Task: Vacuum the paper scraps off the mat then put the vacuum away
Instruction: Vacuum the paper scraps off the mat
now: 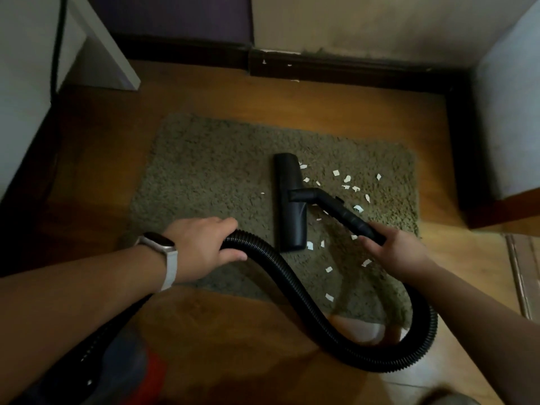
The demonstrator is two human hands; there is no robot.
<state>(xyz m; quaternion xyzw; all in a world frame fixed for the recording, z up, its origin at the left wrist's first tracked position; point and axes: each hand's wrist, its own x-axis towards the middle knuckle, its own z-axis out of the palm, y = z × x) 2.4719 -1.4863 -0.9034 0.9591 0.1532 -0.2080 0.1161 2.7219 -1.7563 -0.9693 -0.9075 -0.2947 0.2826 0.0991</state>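
Wooden floor (321, 106) carries a shaggy olive mat (204, 171). At its near left edge the left hand (201, 244), a watch (159, 244) on the wrist, curls round the ribbed black hose (292, 282). Mid-mat rests the floor nozzle (289, 200), with white paper scraps (347, 179) scattered mostly to its right. The right hand (397, 249) grips the wand (347, 216).

Wood floor (204, 95); dark baseboard (350, 72) at back; white cabinet (511, 112) R; cable (59, 45) L.
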